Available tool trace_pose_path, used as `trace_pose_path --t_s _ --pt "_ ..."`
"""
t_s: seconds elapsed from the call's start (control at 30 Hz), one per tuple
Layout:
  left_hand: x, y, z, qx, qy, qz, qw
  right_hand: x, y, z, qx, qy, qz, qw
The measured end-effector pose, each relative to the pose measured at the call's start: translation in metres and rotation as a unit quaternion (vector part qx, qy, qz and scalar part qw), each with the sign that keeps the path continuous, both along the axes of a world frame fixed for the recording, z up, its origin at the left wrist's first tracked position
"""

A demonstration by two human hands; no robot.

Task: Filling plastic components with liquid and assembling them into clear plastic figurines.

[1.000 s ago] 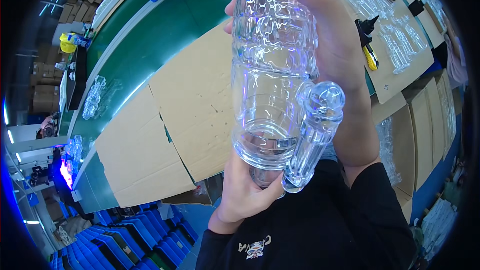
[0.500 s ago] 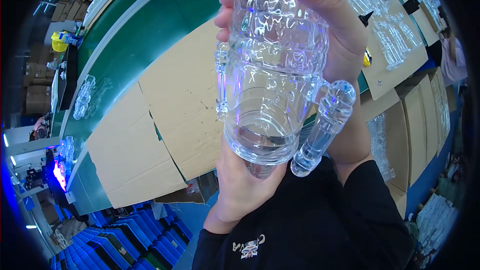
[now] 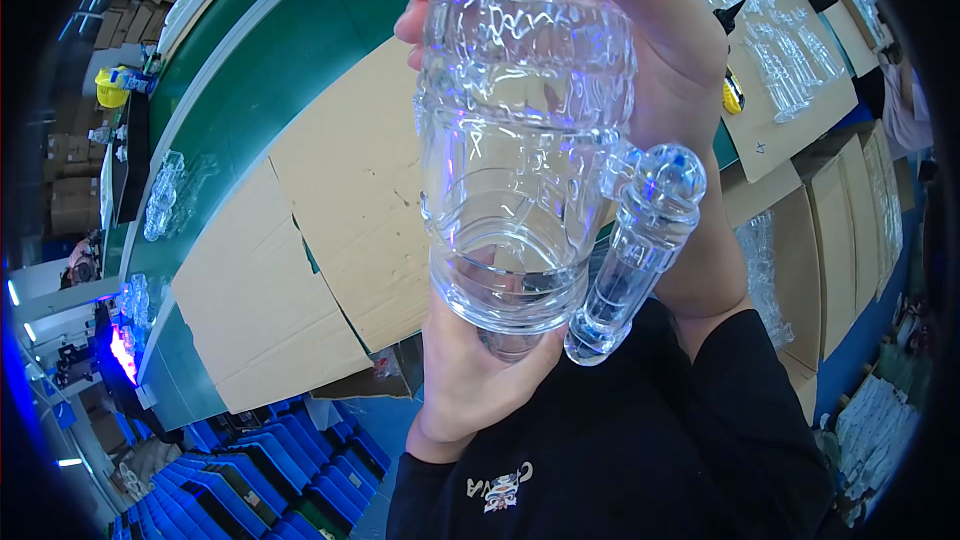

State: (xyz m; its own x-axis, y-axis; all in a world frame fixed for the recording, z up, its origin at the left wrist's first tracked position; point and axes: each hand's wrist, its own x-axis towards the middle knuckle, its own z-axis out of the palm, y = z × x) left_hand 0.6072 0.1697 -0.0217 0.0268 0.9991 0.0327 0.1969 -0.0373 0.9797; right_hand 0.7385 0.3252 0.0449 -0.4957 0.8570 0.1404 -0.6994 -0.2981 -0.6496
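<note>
A clear, bottle-shaped vessel (image 3: 525, 170) with ridged, textured walls fills the middle of the view, its round base toward me. A clear tube-like handle (image 3: 645, 250) with a rounded end sticks out from its right side. My right hand (image 3: 665, 40) is wrapped round the upper part, thumb over the front and fingertips showing at the left. At the base, my left hand (image 3: 480, 370) holds the vessel from below, its thumb near the handle's lower end; the other fingers are mostly hidden behind the clear wall. The vessel's top runs out of view.
Flat cardboard (image 3: 340, 210) covers part of the green table (image 3: 265, 90). Several clear pieces lie on cardboard (image 3: 785, 140) at the right, near a yellow cutter (image 3: 733, 92). An open carton (image 3: 795, 270) stands right; blue bins (image 3: 250, 470) are stacked lower left.
The vessel has moved slightly left and turned a little in my hands, so the left-side handle is now hardly visible. Both hands keep hold of it.
</note>
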Motion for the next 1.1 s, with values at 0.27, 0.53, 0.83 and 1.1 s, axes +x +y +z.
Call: trace_pose_path --t_s 0.27,0.53,0.83,1.1 --pt "0.004 0.001 0.005 -0.012 -0.012 0.02 1.0 0.001 0.002 0.003 -0.031 -0.038 0.003 0.999" --pt "0.005 0.009 0.006 -0.05 -0.066 0.027 0.996 -0.003 0.0 -0.008 0.103 -0.155 -0.168 0.968" --pt "-0.015 0.045 0.001 0.014 0.026 0.027 0.999 -0.012 0.014 -0.023 0.078 -0.021 -0.073 0.994" --pt "-0.109 0.118 -0.04 0.207 -0.088 0.098 0.969 -0.103 0.073 0.063 0.336 -0.256 -0.153 0.893"
